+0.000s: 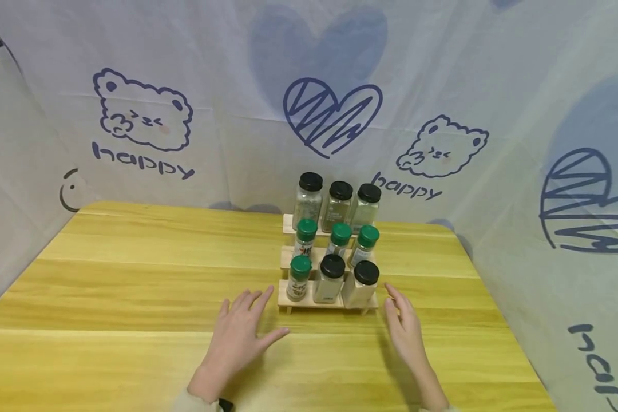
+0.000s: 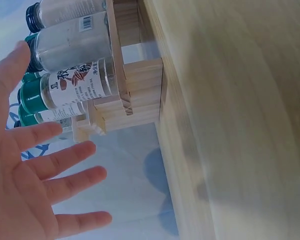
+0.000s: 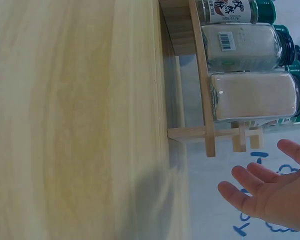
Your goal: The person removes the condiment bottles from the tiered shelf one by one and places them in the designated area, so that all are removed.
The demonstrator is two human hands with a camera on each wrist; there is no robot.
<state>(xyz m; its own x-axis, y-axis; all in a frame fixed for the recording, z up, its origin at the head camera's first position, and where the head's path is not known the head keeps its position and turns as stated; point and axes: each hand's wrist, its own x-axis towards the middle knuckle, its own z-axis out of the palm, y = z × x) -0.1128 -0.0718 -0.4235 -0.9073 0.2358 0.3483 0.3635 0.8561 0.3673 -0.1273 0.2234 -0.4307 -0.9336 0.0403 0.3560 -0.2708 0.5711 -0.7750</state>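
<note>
A three-tier wooden spice rack (image 1: 319,304) stands on the table, holding several glass spice jars in three rows. Its front row has a green-capped jar (image 1: 298,280) on the left, a black-capped jar (image 1: 329,283) in the middle and a black-capped jar of pale powder (image 1: 359,289) on the right. My left hand (image 1: 238,332) hovers by the rack's front left corner, fingers spread and holding nothing. My right hand (image 1: 405,326) is beside the front right corner, fingers extended, also holding nothing. In the right wrist view, its fingers (image 3: 242,197) are apart from the pale powder jar.
Green-capped jars (image 1: 341,237) fill the middle tier, and taller black-capped jars (image 1: 338,209) the top one. The wooden table (image 1: 134,274) spreads out on both sides. Right behind its back edge hangs a white cloth (image 1: 237,114) with printed hearts and bears.
</note>
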